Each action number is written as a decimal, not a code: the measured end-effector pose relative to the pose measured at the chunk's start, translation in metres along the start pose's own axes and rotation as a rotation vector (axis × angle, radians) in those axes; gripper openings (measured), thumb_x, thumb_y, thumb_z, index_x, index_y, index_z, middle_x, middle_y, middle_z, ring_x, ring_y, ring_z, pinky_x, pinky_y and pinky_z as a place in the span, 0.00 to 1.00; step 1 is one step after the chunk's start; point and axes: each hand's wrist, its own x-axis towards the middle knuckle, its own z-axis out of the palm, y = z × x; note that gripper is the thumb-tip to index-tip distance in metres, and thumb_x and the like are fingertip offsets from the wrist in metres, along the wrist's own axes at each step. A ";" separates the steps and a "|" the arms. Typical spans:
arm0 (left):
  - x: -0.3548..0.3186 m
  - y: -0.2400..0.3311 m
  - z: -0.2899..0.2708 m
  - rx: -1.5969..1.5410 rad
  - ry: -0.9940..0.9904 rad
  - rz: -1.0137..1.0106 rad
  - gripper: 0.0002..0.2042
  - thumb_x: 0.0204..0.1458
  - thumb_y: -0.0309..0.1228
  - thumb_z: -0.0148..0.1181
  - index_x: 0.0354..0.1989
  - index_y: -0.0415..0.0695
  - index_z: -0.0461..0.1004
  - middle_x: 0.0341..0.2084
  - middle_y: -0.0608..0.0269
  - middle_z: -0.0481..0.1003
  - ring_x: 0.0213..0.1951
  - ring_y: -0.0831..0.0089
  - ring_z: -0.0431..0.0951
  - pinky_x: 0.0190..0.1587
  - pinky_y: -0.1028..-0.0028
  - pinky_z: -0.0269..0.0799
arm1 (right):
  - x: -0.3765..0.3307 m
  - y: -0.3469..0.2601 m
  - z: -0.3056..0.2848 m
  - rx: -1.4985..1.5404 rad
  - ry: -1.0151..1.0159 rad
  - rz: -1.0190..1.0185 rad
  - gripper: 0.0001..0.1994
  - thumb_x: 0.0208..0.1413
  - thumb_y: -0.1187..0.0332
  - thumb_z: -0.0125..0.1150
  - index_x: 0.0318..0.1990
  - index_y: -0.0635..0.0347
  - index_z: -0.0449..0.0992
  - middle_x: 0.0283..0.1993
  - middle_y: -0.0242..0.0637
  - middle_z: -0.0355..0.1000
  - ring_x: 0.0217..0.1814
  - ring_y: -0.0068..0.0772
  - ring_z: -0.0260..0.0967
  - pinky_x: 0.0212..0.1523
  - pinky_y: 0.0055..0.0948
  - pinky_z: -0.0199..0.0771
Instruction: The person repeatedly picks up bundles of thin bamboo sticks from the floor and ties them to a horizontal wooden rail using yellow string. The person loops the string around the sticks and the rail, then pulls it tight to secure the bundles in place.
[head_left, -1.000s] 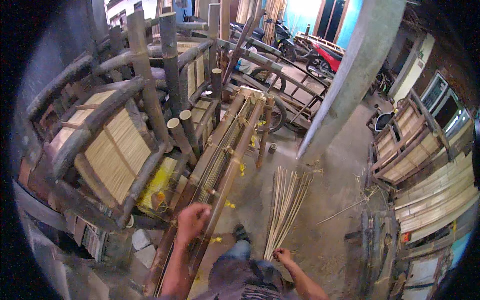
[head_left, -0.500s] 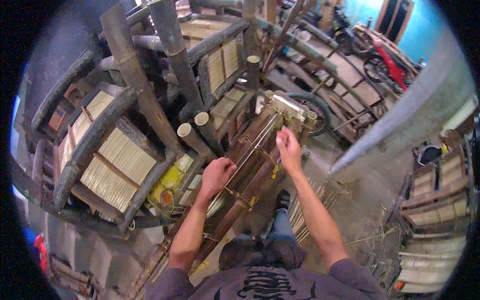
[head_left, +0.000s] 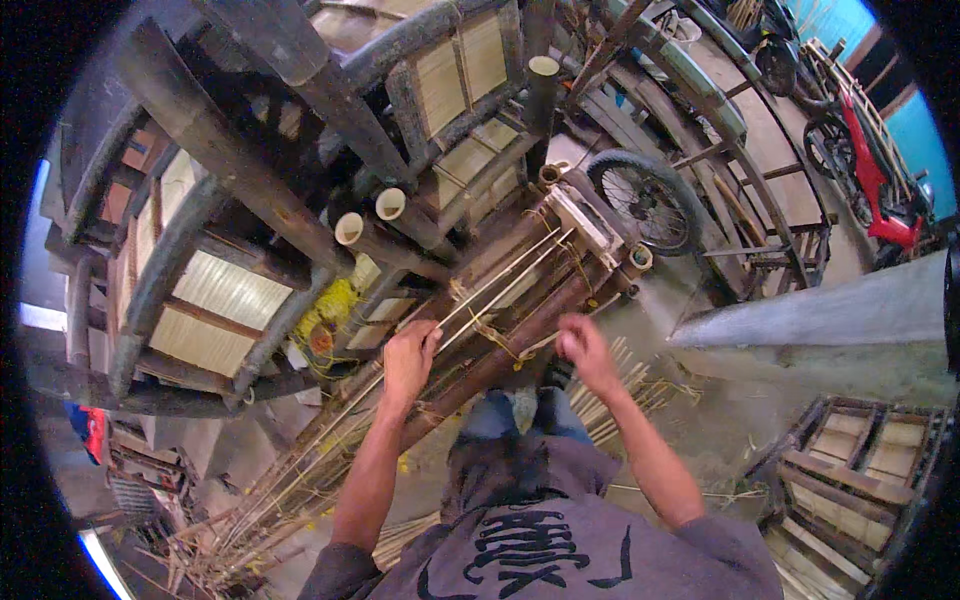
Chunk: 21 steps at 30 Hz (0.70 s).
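Observation:
A long rack of dark bamboo poles [head_left: 470,372] runs diagonally below me, with thin pale bamboo strips [head_left: 500,290] stretched along it and yellow-brown cord ties across. My left hand [head_left: 408,362] is closed at the rack's left side, its fingers pinching a strip where it passes under the hand. On the other side, my right hand [head_left: 590,355] hovers by the outer pole with fingers curled; it is slightly blurred. A pale cord or strip end reaches toward its fingertips, but what they hold is unclear. A pale block [head_left: 588,228] crosses the rack's far end.
Dark bamboo chairs with slatted panels [head_left: 222,300] crowd the left. Yellow twine [head_left: 330,310] lies beside the rack. Beyond its far end are a spoked wheel [head_left: 645,200] and a red motorcycle [head_left: 875,180]. A grey pillar [head_left: 815,305] stands right; cut sticks [head_left: 615,390] lie on the floor.
My right hand has drawn back toward me from the rack's far end, down to its outer side. My left hand stays near the strips. The view has shifted, showing more of the wheel.

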 end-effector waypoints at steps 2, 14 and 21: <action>0.010 0.007 0.019 -0.008 0.008 -0.031 0.09 0.53 0.32 0.54 0.37 0.40 0.74 0.30 0.51 0.75 0.32 0.52 0.75 0.35 0.62 0.70 | -0.061 0.028 -0.017 -0.121 -0.242 0.254 0.24 0.57 0.61 0.55 0.56 0.67 0.61 0.42 0.35 0.70 0.46 0.26 0.67 0.50 0.25 0.65; 0.006 0.035 0.057 0.119 0.051 -0.303 0.06 0.52 0.34 0.54 0.33 0.46 0.72 0.26 0.53 0.74 0.29 0.52 0.76 0.28 0.58 0.71 | 0.045 -0.182 0.034 -0.773 -0.616 -0.550 0.07 0.54 0.67 0.55 0.29 0.57 0.76 0.28 0.37 0.69 0.32 0.38 0.68 0.32 0.33 0.68; 0.001 0.026 0.077 0.104 0.332 -0.223 0.10 0.51 0.35 0.54 0.39 0.47 0.76 0.28 0.57 0.77 0.32 0.57 0.75 0.40 0.61 0.69 | 0.157 -0.215 0.191 -0.793 -1.232 -0.832 0.11 0.47 0.62 0.55 0.33 0.60 0.73 0.38 0.43 0.71 0.44 0.45 0.68 0.42 0.37 0.70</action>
